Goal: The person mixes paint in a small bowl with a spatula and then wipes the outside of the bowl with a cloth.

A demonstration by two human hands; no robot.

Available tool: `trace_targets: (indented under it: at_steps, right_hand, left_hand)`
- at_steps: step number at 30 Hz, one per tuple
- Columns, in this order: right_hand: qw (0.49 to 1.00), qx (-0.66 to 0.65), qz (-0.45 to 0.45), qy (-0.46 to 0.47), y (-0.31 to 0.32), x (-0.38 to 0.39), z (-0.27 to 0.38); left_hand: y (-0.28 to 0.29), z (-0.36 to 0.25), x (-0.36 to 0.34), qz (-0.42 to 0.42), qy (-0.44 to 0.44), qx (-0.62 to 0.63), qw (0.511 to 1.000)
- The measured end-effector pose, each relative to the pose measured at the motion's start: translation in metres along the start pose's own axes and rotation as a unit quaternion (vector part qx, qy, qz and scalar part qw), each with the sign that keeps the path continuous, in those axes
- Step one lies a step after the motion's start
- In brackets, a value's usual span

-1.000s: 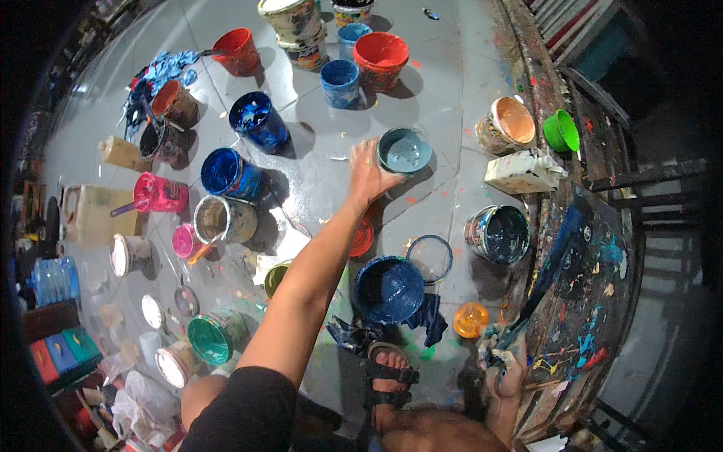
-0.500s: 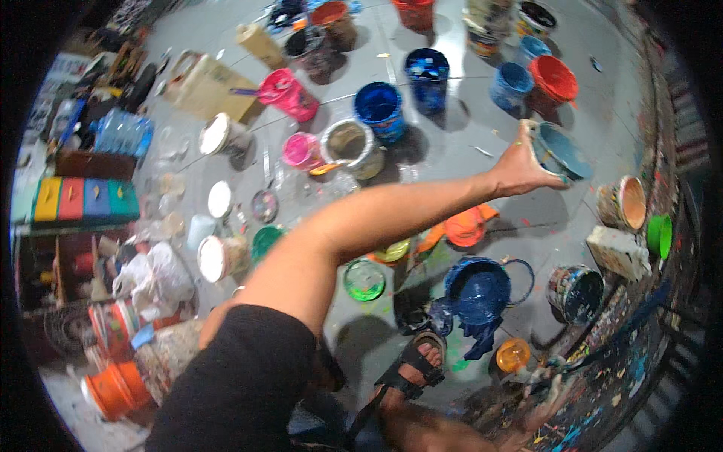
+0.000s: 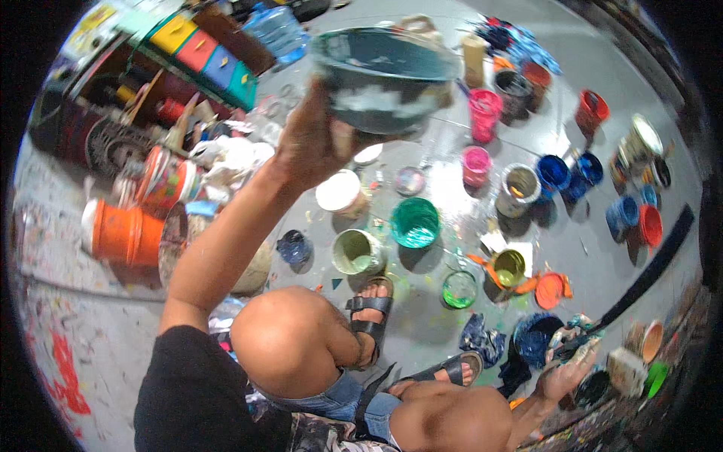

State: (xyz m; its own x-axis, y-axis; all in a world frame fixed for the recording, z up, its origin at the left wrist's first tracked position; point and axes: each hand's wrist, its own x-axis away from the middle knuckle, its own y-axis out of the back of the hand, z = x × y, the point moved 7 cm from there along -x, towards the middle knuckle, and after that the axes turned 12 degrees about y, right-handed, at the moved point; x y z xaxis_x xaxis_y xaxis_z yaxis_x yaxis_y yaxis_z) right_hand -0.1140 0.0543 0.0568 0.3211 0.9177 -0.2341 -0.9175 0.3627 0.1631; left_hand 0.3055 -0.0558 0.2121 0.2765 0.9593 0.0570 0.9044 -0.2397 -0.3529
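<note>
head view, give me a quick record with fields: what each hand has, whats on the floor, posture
left hand: left hand lifts a teal paint bowl off the floor, gripped at its side
right hand: right hand low at right, holding a long dark brush
floor: grey floor crowded with open paint pots: green, pale green, pink, blue, red
left side: orange bucket lying on its side
posture: crouched, knees bent, black sandals

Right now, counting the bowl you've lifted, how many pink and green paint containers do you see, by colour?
Pink pots: 2
Bright green pots: 2
Pale green pot: 1
Yellow-green pot: 1
Teal bowl in left hand: 1
Total: 7
</note>
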Motion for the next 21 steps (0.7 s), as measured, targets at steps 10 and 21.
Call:
trace_targets:
  at_steps: [10,21]
  right_hand:
    - [0.978,0.04,0.188,-0.086,-0.074,-0.005,-0.015]
    - [0.901,0.098,0.356,0.229,-0.178,-0.047,0.175]
  left_hand:
    - [0.154,-0.011,0.233,-0.347,-0.124,0.218,0.904]
    - [0.189,0.05,0.187,-0.326,-0.083,0.239,0.911]
